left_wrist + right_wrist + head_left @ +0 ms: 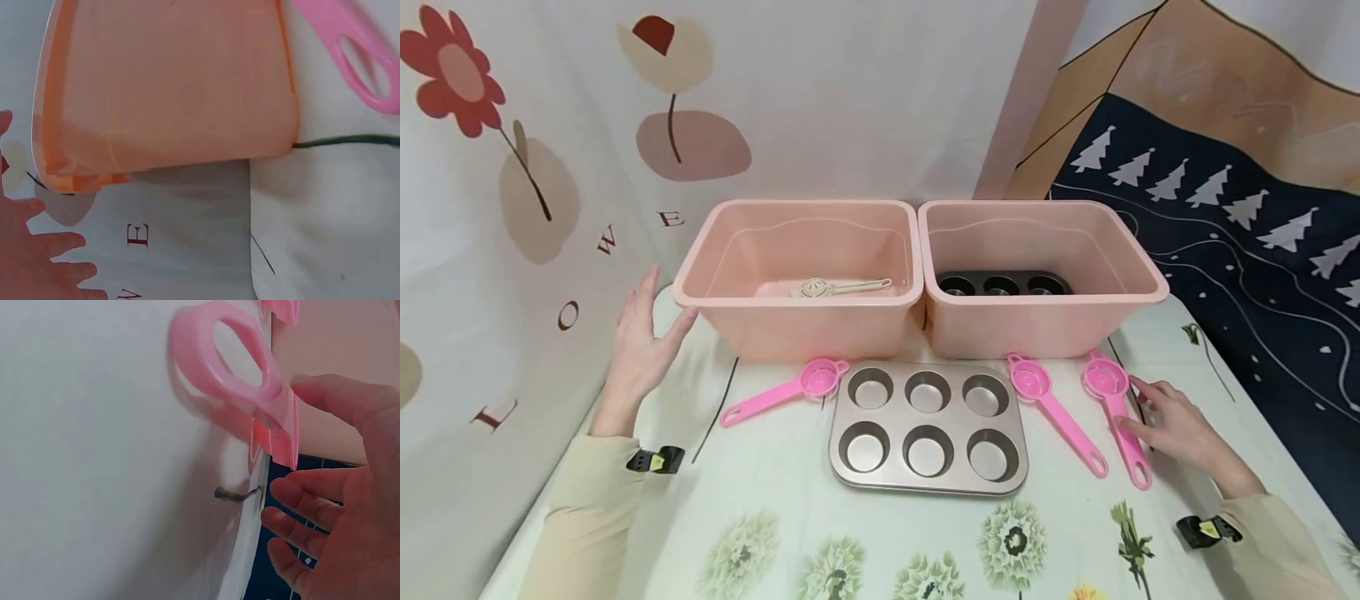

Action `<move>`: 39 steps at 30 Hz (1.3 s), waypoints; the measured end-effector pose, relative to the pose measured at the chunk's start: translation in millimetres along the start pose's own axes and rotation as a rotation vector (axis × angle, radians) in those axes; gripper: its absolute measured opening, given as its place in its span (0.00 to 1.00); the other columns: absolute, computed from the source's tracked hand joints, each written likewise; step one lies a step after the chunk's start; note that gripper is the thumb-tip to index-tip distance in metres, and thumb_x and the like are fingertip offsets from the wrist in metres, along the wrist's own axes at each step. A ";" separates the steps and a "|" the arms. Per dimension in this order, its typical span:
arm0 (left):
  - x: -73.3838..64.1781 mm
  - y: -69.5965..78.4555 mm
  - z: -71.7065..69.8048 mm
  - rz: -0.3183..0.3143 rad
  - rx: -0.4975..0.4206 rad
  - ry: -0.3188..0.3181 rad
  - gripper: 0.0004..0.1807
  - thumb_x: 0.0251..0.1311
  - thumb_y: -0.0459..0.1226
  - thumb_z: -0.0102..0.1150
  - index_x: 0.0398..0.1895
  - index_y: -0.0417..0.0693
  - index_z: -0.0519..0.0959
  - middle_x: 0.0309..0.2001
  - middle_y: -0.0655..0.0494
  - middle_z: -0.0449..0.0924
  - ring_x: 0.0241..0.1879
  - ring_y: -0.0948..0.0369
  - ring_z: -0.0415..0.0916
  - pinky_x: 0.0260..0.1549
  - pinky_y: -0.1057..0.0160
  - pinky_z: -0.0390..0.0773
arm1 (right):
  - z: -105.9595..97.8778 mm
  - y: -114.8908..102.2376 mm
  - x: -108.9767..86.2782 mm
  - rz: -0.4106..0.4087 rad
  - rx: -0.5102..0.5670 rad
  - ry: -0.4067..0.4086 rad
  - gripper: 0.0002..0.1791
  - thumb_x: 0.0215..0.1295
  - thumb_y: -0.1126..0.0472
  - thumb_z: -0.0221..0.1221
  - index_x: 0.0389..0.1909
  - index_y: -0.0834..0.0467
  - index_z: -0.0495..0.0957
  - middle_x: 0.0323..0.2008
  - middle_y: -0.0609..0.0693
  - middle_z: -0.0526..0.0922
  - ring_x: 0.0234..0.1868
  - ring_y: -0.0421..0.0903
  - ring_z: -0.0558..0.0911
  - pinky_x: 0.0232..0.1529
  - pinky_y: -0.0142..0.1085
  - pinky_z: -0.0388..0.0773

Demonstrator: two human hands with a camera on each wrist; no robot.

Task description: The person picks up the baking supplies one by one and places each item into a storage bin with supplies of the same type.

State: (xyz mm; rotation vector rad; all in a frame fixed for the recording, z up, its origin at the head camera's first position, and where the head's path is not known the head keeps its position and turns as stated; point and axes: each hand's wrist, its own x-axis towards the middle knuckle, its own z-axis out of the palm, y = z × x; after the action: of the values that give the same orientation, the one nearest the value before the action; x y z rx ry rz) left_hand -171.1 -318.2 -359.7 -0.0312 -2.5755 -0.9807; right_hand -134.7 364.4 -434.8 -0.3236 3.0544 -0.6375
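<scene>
My left hand (642, 348) is raised with spread fingers beside the left end of the left pink bin (797, 329), holding nothing. On the right, my right hand (1180, 423) reaches to the rightmost pink egg separator (1126, 425), thumb right at its handle and the other fingers relaxed. The right wrist view shows that handle (265, 403) close to the thumb. A second pink egg separator (1067, 421) lies just left of it. Another pink egg separator (771, 402) lies left of the metal muffin pan (927, 429), which sits in front of the bins.
A beige egg separator (842, 288) lies inside the left bin. In the right pink bin (1037, 325) sits a dark muffin pan (1002, 283). The bins stand side by side at the back of the flower-patterned table (767, 483). Printed curtains (850, 100) hang behind.
</scene>
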 end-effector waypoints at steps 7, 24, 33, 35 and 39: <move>12.8 13.0 0.6 -0.062 -0.072 -0.045 0.43 0.66 0.55 0.50 0.78 0.65 0.40 0.76 0.49 0.42 0.72 0.42 0.42 0.60 0.28 0.46 | 5.2 -1.1 -6.4 0.014 0.043 -0.018 0.44 0.55 0.53 0.70 0.60 0.79 0.62 0.33 0.57 0.67 0.32 0.50 0.66 0.25 0.36 0.63; 45.8 5.0 10.1 -0.109 -0.361 -0.179 0.47 0.65 0.48 0.57 0.78 0.59 0.39 0.76 0.44 0.40 0.72 0.44 0.40 0.66 0.37 0.43 | 7.2 1.2 -18.8 -0.104 0.164 0.070 0.32 0.53 0.70 0.68 0.57 0.73 0.65 0.35 0.54 0.73 0.29 0.33 0.70 0.25 0.30 0.73; 51.0 6.3 7.2 -0.151 -0.376 -0.243 0.51 0.63 0.44 0.61 0.78 0.53 0.37 0.76 0.45 0.36 0.71 0.43 0.41 0.66 0.39 0.43 | 9.7 4.2 -22.7 -0.071 0.119 0.079 0.31 0.56 0.69 0.67 0.58 0.73 0.65 0.39 0.58 0.73 0.30 0.35 0.70 0.24 0.30 0.75; 51.4 5.8 6.7 -0.156 -0.376 -0.258 0.51 0.63 0.44 0.61 0.78 0.51 0.36 0.76 0.43 0.36 0.70 0.41 0.43 0.66 0.39 0.45 | 11.1 4.6 -24.3 -0.075 0.099 0.092 0.32 0.55 0.71 0.67 0.59 0.72 0.65 0.40 0.59 0.73 0.32 0.36 0.70 0.24 0.30 0.74; 51.4 3.8 5.2 -0.153 -0.370 -0.274 0.51 0.62 0.42 0.60 0.77 0.49 0.35 0.76 0.43 0.35 0.71 0.42 0.40 0.66 0.39 0.42 | 12.5 5.8 -24.4 -0.100 0.069 0.127 0.30 0.52 0.74 0.67 0.56 0.73 0.68 0.39 0.61 0.74 0.32 0.37 0.70 0.24 0.30 0.74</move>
State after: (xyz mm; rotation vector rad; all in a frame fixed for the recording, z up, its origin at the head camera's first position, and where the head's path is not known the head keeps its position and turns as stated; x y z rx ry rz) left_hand -219.9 -317.8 -342.3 -0.0733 -2.6251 -1.6003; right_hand -111.4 369.5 -449.4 -0.4540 3.1423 -0.7963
